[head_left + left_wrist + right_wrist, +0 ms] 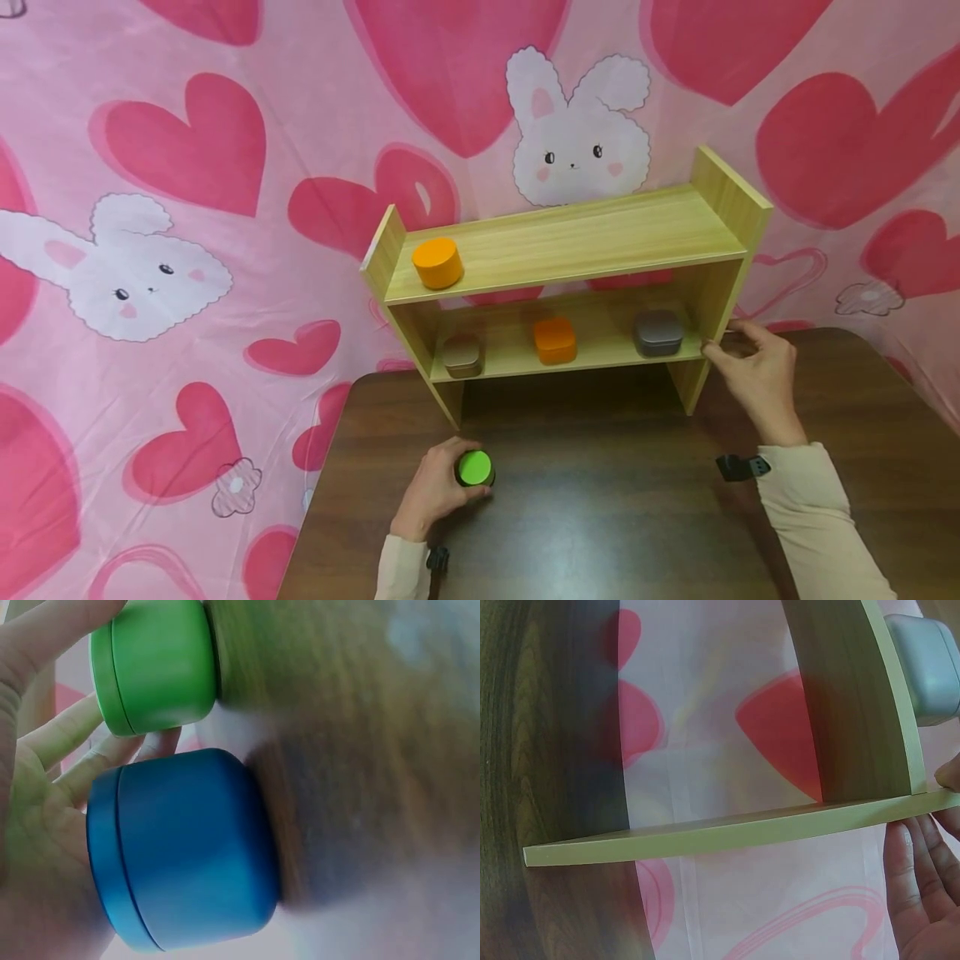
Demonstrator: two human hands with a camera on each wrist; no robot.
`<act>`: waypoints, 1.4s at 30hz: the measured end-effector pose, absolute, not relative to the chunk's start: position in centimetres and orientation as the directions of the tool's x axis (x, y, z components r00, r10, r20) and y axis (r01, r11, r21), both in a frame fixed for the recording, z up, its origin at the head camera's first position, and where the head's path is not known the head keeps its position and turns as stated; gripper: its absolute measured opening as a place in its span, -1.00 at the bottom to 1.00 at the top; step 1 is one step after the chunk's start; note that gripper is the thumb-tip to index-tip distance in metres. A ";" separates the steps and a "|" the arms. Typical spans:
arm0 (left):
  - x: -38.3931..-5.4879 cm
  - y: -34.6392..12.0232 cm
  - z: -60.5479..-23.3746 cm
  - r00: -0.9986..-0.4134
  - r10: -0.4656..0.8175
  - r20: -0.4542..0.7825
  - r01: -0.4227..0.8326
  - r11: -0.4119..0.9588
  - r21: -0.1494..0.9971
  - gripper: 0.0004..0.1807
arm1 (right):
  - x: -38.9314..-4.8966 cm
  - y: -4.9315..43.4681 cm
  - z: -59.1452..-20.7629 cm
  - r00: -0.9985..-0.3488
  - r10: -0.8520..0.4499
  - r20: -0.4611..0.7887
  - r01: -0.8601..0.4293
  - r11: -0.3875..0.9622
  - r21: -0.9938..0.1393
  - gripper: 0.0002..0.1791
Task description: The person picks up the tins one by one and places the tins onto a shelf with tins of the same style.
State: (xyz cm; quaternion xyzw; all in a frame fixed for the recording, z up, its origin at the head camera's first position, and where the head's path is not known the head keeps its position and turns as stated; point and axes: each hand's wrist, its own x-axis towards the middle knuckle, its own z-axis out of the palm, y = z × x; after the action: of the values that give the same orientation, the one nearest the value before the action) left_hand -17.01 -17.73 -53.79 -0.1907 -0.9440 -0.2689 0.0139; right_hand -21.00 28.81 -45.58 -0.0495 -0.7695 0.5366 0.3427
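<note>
My left hand (438,486) is low on the table by the shelf's left end, thumb and fingers around a round green tin (476,468). In the left wrist view, a larger-looking blue tin (184,851) stands by the palm, beside the green one; the hand hides it in the head view. My right hand (761,373) grips the right side panel of a two-tier wooden shelf (577,236). The right wrist view has its thumb on the inner side of the panel (727,834) and its fingers (902,862) against the outer side.
A round orange tin (438,264) sits at the left of the top tier. Along the lower tier stand a brownish tin (462,357), a squarish orange tin (555,341) and a grey tin (658,333). The brown table (600,508) meets a heart-patterned pink backdrop (322,108).
</note>
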 end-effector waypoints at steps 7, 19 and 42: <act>-17.0 -17.8 -53.7 -0.930 0.348 0.118 0.359 0.792 0.494 -0.36 | -21.2 28.9 -45.8 -0.759 0.448 0.472 -0.295 0.408 -0.864 -0.76; -17.1 -17.4 -53.8 -0.921 0.359 0.150 0.385 0.784 0.488 -0.42 | -21.1 28.9 -45.8 -0.756 0.447 0.479 -0.293 0.423 -0.858 -0.77; -16.8 -16.2 -49.5 -0.883 0.420 0.211 0.459 0.674 0.579 -0.42 | -21.0 28.8 -45.7 -0.753 0.441 0.489 -0.320 0.404 -0.857 -0.80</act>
State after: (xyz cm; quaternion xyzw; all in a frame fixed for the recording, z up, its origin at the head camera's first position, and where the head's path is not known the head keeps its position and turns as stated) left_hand -16.81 -16.17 -49.54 -0.2402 -0.9144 -0.3244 0.0302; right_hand -21.05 28.78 -45.67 -0.0397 -0.7616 0.5444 0.3492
